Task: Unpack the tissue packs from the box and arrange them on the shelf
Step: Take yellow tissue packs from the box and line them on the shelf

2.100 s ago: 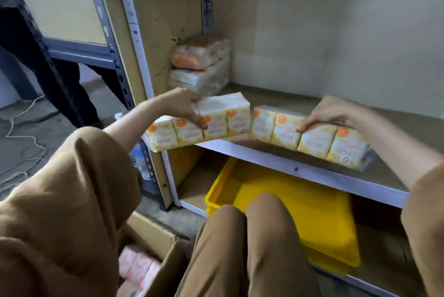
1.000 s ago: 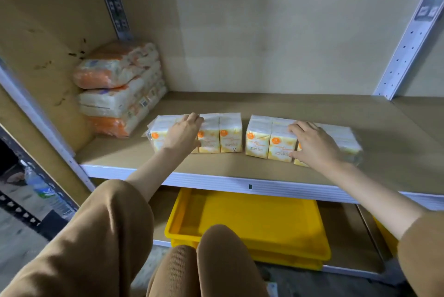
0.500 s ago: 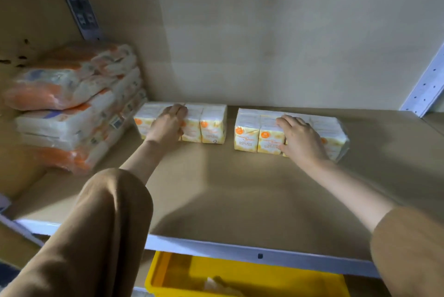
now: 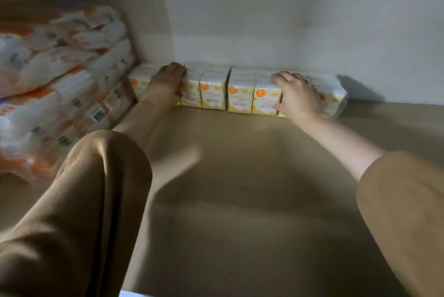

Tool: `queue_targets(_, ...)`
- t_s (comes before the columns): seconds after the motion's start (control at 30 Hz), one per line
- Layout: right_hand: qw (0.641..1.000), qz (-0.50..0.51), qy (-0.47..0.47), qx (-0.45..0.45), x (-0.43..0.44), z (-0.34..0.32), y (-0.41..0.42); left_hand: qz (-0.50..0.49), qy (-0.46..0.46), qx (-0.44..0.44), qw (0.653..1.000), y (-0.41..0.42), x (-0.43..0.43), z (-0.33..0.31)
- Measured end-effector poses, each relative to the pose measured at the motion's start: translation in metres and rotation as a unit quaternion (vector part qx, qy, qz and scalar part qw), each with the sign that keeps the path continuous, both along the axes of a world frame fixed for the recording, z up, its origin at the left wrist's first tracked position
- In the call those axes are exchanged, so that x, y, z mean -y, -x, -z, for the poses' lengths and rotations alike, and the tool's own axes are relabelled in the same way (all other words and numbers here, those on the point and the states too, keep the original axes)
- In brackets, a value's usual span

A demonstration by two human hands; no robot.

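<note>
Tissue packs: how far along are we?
Done: left pack and right pack stand side by side on the shelf, against the back wall, beside a stack of larger packs. In hand: left hand holds the left pack, right hand the right one; neither released. Left: unclear; the box is out of view.

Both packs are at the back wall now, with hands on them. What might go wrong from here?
1. The left tissue pack ends right beside the stack of orange-and-white packs; sliding it further left with the left hand might shove that soft stack.
2. Both it and the right tissue pack, held by the right hand, already sit at the back wall; pushing harder would likely only crush the wrap.
</note>
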State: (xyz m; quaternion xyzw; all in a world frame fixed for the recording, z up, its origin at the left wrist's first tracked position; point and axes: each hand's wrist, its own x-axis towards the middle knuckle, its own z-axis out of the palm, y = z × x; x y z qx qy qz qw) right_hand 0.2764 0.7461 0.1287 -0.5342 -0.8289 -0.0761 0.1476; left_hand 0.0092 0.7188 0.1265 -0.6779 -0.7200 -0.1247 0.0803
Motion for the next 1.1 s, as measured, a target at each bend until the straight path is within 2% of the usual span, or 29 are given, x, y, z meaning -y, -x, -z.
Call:
queue_targets(0.33, 1.0, -0.004, -0.008, 0.022, -0.019, -0.003, 0.01, 0.0, -0.01, 0.004, 1.0, 0.003, -0.006, 0.0)
queue_targets(0.6, 1.0, -0.01, 0.005, 0.029, -0.016, -0.009, 0.01, -0.001, 0.054, -0.019, 0.998, 0.002, -0.004, -0.012)
queue_targets(0.73, 0.995, -0.028, 0.073, 0.06, -0.017, -0.036, 0.009, -0.015, 0.091, -0.008, 0.996, 0.002, 0.001, -0.032)
queue_targets(0.87, 0.992, -0.038, 0.108, 0.05, -0.007, -0.057, 0.009, -0.018, 0.084, 0.008, 0.996, 0.004, 0.024, -0.047)
queue_targets(1.1, 0.962, -0.164, 0.215, 0.026, 0.073, -0.052, 0.039, -0.051, 0.091, 0.041, 0.994, 0.001, 0.128, -0.052)
